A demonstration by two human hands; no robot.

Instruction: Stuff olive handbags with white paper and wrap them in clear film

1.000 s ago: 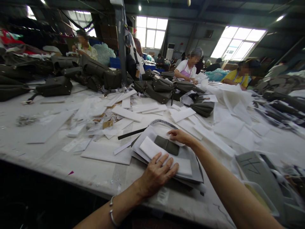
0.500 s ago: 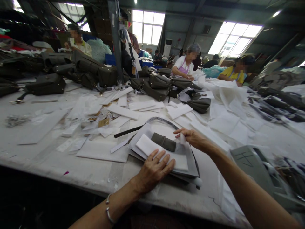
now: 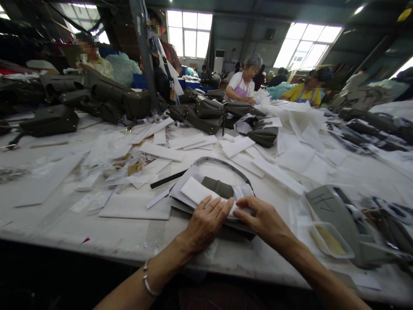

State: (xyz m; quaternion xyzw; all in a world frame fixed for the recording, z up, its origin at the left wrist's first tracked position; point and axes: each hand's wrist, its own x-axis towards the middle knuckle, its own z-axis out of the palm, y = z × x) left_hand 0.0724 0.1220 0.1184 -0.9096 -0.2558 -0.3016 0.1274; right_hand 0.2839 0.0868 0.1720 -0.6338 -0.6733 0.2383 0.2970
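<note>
A dark olive bag [image 3: 174, 201] lies flat before me, with a grey-white sheet and a folded white foam sheet [image 3: 196, 191] on top. A dark olive strap piece [image 3: 217, 186] shows behind the foam, and a wrapped handle [image 3: 222, 162] arches behind that. My left hand [image 3: 206, 221] rests with fingers laid flat over the foam's near edge. At the foam's right end, my right hand [image 3: 263, 215] has thumb and fingers closed around it. Some thin translucent wrap [image 3: 243, 190] sits just beyond the right fingers. The bag's near side is partly covered by my hands.
Loose white foam strips [image 3: 161, 151] and plastic scraps are strewn beyond the bag. Several dark olive bags [image 3: 206, 114] are piled farther back. To the right stand a grey-green device [image 3: 335, 219] and a clear plastic tub [image 3: 331, 240]. People work across the table.
My right hand has come down and nearer from the bag's far right corner to the foam's right end. The left hand stays on the foam. The view has turned slightly right.
</note>
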